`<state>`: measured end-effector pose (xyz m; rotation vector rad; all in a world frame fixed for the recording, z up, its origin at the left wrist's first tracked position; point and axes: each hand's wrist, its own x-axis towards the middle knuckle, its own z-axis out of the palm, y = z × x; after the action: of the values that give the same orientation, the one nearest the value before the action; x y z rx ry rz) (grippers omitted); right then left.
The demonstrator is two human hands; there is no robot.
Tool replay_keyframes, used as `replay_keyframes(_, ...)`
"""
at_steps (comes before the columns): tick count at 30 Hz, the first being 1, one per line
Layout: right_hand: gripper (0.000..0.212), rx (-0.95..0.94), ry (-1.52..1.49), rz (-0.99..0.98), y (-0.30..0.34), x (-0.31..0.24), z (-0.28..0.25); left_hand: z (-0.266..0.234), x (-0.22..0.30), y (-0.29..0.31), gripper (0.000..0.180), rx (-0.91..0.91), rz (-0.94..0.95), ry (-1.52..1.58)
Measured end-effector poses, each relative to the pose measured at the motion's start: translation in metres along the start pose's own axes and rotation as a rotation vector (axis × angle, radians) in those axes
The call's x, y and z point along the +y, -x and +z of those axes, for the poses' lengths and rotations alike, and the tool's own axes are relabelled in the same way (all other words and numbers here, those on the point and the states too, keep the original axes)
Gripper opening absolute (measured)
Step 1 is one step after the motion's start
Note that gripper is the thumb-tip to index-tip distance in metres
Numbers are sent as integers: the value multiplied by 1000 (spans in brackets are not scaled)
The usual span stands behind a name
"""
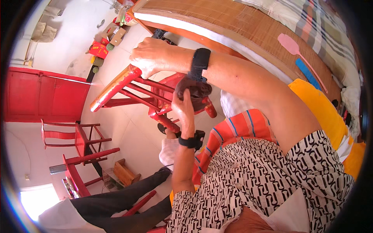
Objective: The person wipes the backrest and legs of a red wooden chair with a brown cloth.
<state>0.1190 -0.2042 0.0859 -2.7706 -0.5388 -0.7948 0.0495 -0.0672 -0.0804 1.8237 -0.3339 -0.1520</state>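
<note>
A red wooden chair (116,88) with worn, glossy paint is tilted in front of me. My right hand (149,56) is closed on the end of one of its bars, at the upper corner. Lower down, my left hand (184,104) grips a bunched dark brown cloth (198,91), its thumb on top and its other fingers mostly hidden. The cloth lies against the chair's frame, near the round leg ends. Both wrists wear black straps.
A bed edge with a woven mat (217,19) runs along the upper right, bearing a pink fly swatter (289,43). Left stand another red chair (81,138) and a red table (75,176). Another person's dark trouser legs (128,194) stretch across the lower left. Boxes (116,37) line the wall.
</note>
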Motion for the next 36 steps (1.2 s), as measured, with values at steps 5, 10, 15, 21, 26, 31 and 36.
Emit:
replay_keyframes(5,56,327,-156,-219,11,7,19,49,-67,-29,33,-61,69,-732)
replay_keyframes(10,54,228,-163,-196,9,-13,27,64,-106,-22,71,-80,-72,-891)
replay_keyframes(15,26,-102,-29,37,6,-26,-17,68,-89,-15,61,-217,-53,-939)
replay_keyframes(21,33,-101,-22,8,-6,-36,-6,45,-116,-12,35,-205,102,-990)
replay_keyframes(26,33,-150,-11,56,-3,-24,-4,36,-111,-1,31,-331,397,-1064)
replay_keyframes(31,21,-60,22,44,1,-21,-2,12,-99,-2,36,-303,401,-651)
replay_keyframes(36,21,-33,33,36,4,-16,0,-36,-61,16,26,-247,16,176)
